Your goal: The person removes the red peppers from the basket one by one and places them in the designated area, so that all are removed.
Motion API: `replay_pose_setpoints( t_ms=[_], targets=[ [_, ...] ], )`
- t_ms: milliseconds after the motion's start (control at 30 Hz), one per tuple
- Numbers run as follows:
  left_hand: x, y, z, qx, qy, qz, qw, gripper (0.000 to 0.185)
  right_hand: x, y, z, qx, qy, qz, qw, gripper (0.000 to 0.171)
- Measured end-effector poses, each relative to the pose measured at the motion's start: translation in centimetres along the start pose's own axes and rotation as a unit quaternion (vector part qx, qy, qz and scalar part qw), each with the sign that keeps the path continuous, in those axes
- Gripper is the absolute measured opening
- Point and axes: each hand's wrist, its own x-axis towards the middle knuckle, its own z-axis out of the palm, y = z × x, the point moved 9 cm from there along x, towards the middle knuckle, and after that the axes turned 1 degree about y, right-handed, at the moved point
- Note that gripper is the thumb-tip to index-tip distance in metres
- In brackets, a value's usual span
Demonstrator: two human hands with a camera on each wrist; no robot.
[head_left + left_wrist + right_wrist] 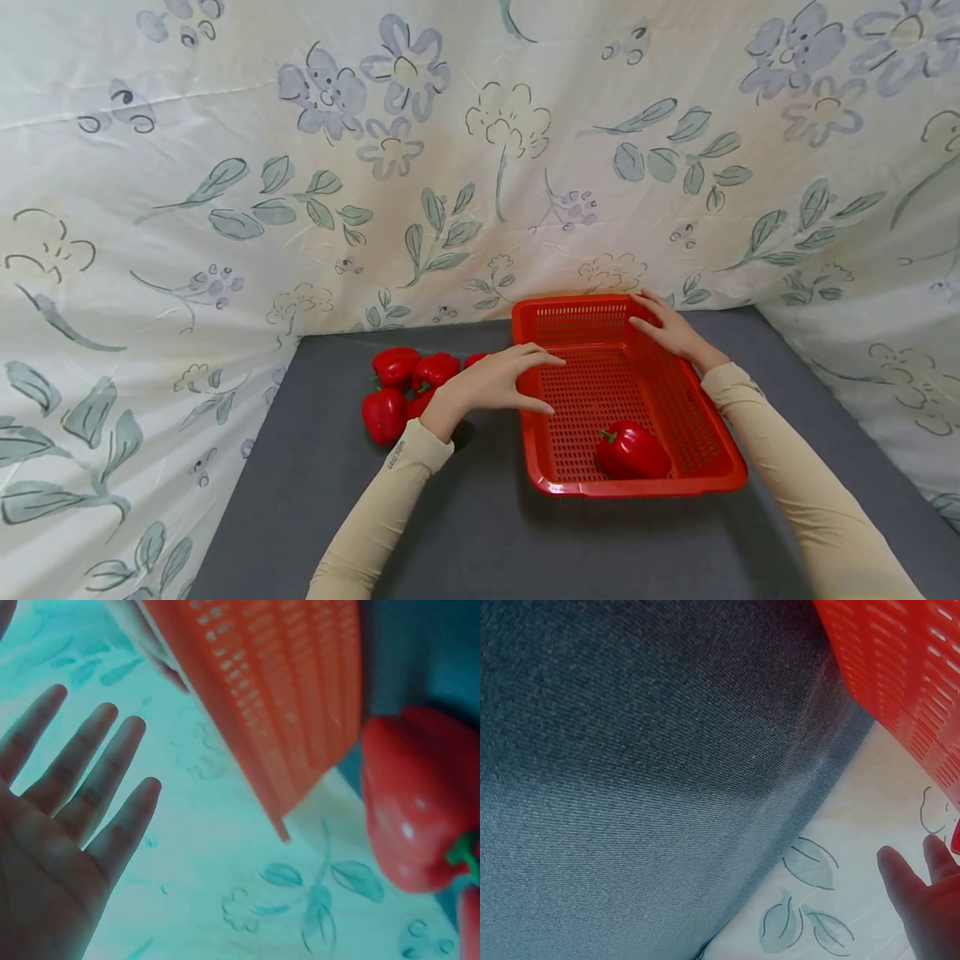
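A red plastic basket point(637, 488) with slotted walls stands on the grey tabletop, and one red bell pepper point(633, 454) with a green stem lies inside near its front wall. My left hand point(487, 382) hovers at the basket's left rim, thumb and fingers spread apart with nothing between them; the left wrist view shows its fingers point(112, 780) straight and the palm bare. At the far right corner, my right hand point(675, 335) is by the rim with its fingers extended and thumb over the inside. The right wrist view catches only part of that hand point(934, 904).
Several red bell peppers point(385, 415) sit clustered on the tabletop point(315, 467) left of the basket, some partly hidden behind my left hand and forearm. A floral cloth point(450, 208) hangs along the back and both sides of the table.
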Motion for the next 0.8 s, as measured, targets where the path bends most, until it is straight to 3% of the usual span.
replay_pose_setpoints(
  t_ms=[500,800],
  targets=[
    [3.2,3.6,2.7,-0.033,-0.059,0.048,0.9966,0.071,-0.3,-0.2,0.0,0.000,0.006,-0.005,1.000,0.063],
    [4.9,4.9,5.0,-0.052,-0.116,0.067,0.9896,0.074,-0.4,-0.4,-0.1,0.006,0.009,-0.014,1.000,0.062]
  ],
)
